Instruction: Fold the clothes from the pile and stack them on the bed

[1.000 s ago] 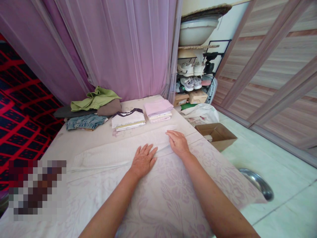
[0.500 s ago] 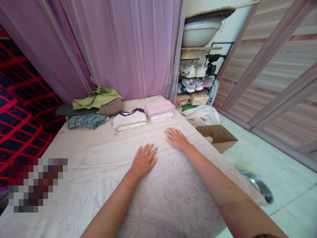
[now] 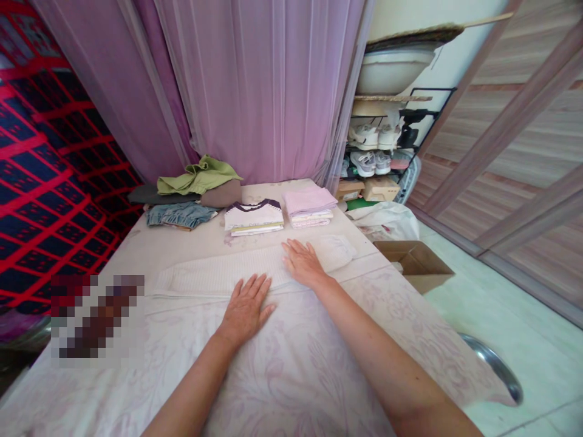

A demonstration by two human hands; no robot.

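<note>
A long white ribbed garment [image 3: 214,271], likely pants folded lengthwise, lies across the bed, with a gathered cuff at its right end. My right hand [image 3: 303,262] rests flat on it, right of its middle, fingers spread. Lower and to the left, my left hand [image 3: 246,309] lies palm down with fingers apart, its fingertips at the garment's near edge. Neither hand grips anything. Beyond the garment sit a folded white shirt with a dark collar [image 3: 254,217] and a stack of folded pink clothes [image 3: 310,205].
Jeans [image 3: 180,215] and a green garment [image 3: 200,176] are heaped at the back left before a purple curtain [image 3: 259,91]. Off the bed's right edge are a cardboard box [image 3: 423,276], a metal basin [image 3: 496,364] and a shoe rack [image 3: 432,118]. A pixelated patch covers something at left.
Both hands have slid left along the garment. My right hand has left the cuff end, which now shows uncovered. The whole view has shifted a little.
</note>
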